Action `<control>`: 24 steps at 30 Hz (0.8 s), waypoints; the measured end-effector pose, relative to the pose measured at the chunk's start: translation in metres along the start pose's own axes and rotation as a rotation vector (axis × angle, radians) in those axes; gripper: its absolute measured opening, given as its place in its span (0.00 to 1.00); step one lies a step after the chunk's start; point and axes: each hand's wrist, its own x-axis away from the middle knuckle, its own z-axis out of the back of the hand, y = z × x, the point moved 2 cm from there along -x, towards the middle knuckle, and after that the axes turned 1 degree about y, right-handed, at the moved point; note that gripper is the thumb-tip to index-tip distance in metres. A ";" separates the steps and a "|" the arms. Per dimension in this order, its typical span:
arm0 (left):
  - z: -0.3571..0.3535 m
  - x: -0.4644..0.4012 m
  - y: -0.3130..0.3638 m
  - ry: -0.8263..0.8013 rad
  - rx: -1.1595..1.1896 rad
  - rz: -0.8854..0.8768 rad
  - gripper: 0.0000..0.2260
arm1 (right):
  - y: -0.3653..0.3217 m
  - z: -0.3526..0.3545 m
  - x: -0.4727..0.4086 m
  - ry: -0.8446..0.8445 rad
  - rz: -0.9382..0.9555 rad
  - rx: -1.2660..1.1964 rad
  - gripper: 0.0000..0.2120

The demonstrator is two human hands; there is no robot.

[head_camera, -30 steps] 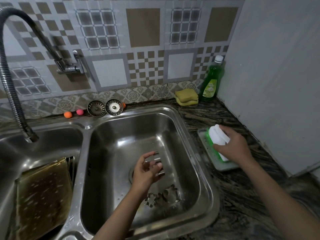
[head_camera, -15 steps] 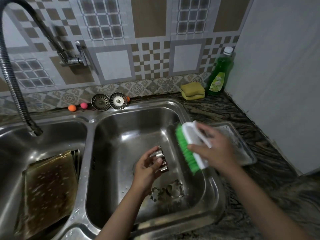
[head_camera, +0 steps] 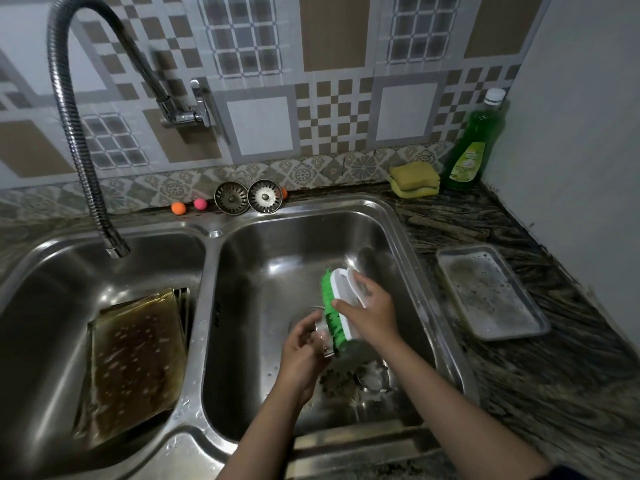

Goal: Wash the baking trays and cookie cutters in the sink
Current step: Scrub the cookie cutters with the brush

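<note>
Two hands over sink (head_camera: 398, 230), left fingers (head_camera: 304, 332) gripping half-hidden cutter (head_camera: 323, 336), right fingers (head_camera: 346, 304) clasping brush (head_camera: 337, 306)

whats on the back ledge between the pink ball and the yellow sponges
In the head view, two round metal sink strainers stand between the pink ball and the yellow sponges, with a small orange ball peeking from behind the right strainer. The rest is bare ledge.

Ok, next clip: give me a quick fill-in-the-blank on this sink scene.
1. The right hand holds a brush with ___ bristles.
2. The left hand holds a metal cookie cutter over the ___ basin of the sink.
3. The dirty baking tray leans in the ___ basin.

Missing words: green; right; left
</note>
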 end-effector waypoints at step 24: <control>0.017 -0.008 0.020 0.148 0.038 0.040 0.22 | 0.002 0.002 0.045 0.020 -0.138 -0.298 0.28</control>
